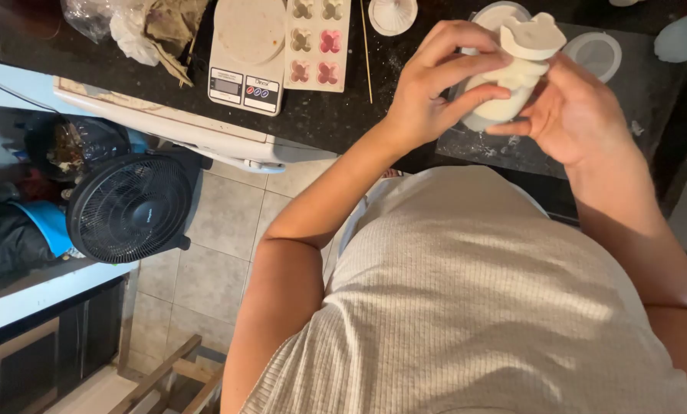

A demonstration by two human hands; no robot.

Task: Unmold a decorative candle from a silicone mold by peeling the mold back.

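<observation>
Head view, dark speckled counter, tiled floor, black fan

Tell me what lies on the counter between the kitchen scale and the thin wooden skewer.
In the head view, a pale rectangular mould tray with flower-shaped cavities, some pink-filled, lies between the white digital kitchen scale and the thin wooden skewer.

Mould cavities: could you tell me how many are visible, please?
6: two columns of three in the mould tray, right of the scale; more may be cropped above.

Both hands, left hand and right hand, grip a white bear-shaped figure (over dark counter)
</observation>
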